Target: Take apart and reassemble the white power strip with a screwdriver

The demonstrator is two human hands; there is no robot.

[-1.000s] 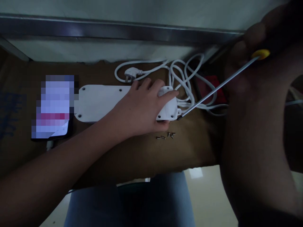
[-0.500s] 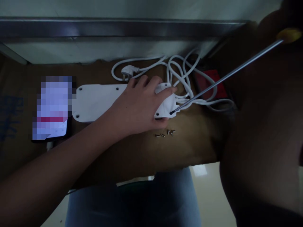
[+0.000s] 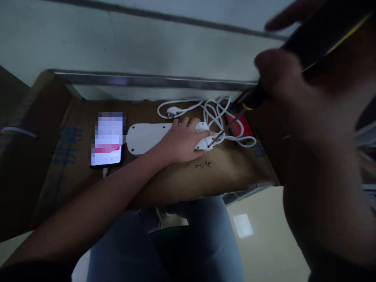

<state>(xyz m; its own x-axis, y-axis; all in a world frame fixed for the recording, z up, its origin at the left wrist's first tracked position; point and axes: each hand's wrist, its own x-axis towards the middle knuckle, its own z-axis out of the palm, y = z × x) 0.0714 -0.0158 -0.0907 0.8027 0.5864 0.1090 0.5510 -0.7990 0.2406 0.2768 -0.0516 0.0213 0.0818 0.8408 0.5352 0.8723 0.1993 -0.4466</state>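
A white power strip [image 3: 145, 138] lies on brown cardboard, screw holes facing up. My left hand [image 3: 183, 143] presses across its right part, fingers over the far edge and thumb round the near right end. At the upper right, my right hand [image 3: 282, 78], blurred, grips a long screwdriver [image 3: 227, 127] with a black and yellow handle. The shaft slants down to the left, its tip at a hole in the strip's right corner. Several small screws [image 3: 208, 163] lie on the cardboard just in front of the strip.
A lit phone [image 3: 107, 141] with a cable plugged in lies left of the strip. Behind it are the coiled white cord [image 3: 217, 113] and its plug [image 3: 174, 112]. A red object [image 3: 241, 124] sits at the right. Cardboard walls and a metal rail [image 3: 147, 79] border the surface.
The view has pulled back and shifted, so more of the cardboard shows. More of my right hand and the screwdriver handle is now visible. The tip remains at the strip's right corner.
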